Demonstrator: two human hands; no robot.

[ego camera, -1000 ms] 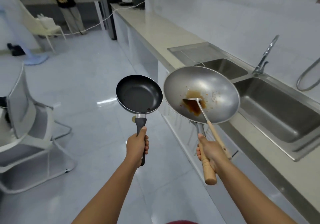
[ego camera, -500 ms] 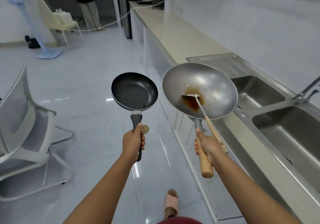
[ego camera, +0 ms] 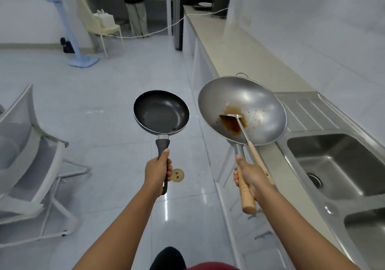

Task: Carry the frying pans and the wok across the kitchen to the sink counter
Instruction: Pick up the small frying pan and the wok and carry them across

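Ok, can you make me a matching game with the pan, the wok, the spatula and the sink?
Things:
1. pan
2. wok
3. spatula
4. sink

Where or how:
A. lying inside the wok, in brown sauce
B. set into the counter, empty
C. held by the left hand, black inside
D. held by the right hand, silver with sauce stains

Pairs: 1-C, 2-D, 3-A, 4-B

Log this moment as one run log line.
left hand: holds black frying pan | right hand: holds wok, spatula inside | beside sink counter, nothing set down
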